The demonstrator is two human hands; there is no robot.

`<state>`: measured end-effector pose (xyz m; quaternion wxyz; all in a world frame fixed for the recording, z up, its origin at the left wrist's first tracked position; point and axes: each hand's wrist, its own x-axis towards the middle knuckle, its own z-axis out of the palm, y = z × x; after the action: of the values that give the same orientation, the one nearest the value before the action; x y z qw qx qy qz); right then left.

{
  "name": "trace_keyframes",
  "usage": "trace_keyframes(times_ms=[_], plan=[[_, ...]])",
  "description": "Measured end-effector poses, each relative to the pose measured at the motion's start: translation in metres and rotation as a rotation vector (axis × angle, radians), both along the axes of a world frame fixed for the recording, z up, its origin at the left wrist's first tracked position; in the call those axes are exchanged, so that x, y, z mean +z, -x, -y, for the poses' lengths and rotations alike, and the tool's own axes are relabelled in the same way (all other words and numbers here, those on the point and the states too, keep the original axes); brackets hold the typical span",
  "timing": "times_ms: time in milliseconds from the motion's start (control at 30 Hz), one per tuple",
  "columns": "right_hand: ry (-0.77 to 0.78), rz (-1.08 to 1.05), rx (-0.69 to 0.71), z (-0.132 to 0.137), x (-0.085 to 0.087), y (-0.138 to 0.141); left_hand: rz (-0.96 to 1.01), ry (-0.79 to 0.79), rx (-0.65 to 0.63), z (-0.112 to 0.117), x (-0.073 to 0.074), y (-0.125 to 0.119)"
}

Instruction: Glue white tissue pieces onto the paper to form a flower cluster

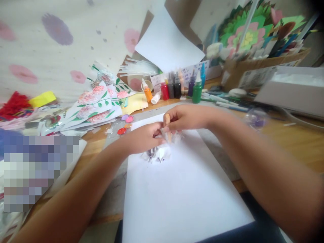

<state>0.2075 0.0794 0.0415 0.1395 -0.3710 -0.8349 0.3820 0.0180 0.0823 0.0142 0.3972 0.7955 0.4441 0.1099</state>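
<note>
My right hand (186, 117) is closed on a small light wooden stick (167, 118), which stands upright between its fingers. Facing it, my left hand (146, 136) pinches crumpled white paper (160, 152) with thin dark lines, and the fingertips of both hands nearly meet. More of the crumpled paper sticks out beneath the right fingers, blurred by motion. All of this is over the upper part of a large white sheet (172, 195), which reaches past the table's front edge. The stick's lower end is partly hidden by fingers and paper.
Behind the hands stand several paint bottles, among them a green one (197, 91) and a red one (164, 90). Paint blobs (122, 131) lie on a grey mat to the left. Flower pictures (95, 104) lean far left; a white box (295, 89) sits right.
</note>
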Motion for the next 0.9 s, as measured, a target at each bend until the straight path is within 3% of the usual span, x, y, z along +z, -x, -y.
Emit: trace_keyframes(times_ms=[133,300,700,900], plan=[[0.022,0.039,-0.011,0.000,0.000,0.000,-0.188,-0.082,-0.052,0.003,0.004,-0.001],[-0.037,0.064,-0.030,0.004,0.002,0.004,-0.222,-0.098,-0.050,0.005,0.005,-0.001],[-0.033,-0.128,0.005,0.003,0.007,-0.001,-0.019,0.205,-0.119,0.000,0.016,0.008],[-0.036,-0.111,0.002,0.005,0.008,-0.002,-0.185,0.034,-0.089,0.004,0.011,0.003]])
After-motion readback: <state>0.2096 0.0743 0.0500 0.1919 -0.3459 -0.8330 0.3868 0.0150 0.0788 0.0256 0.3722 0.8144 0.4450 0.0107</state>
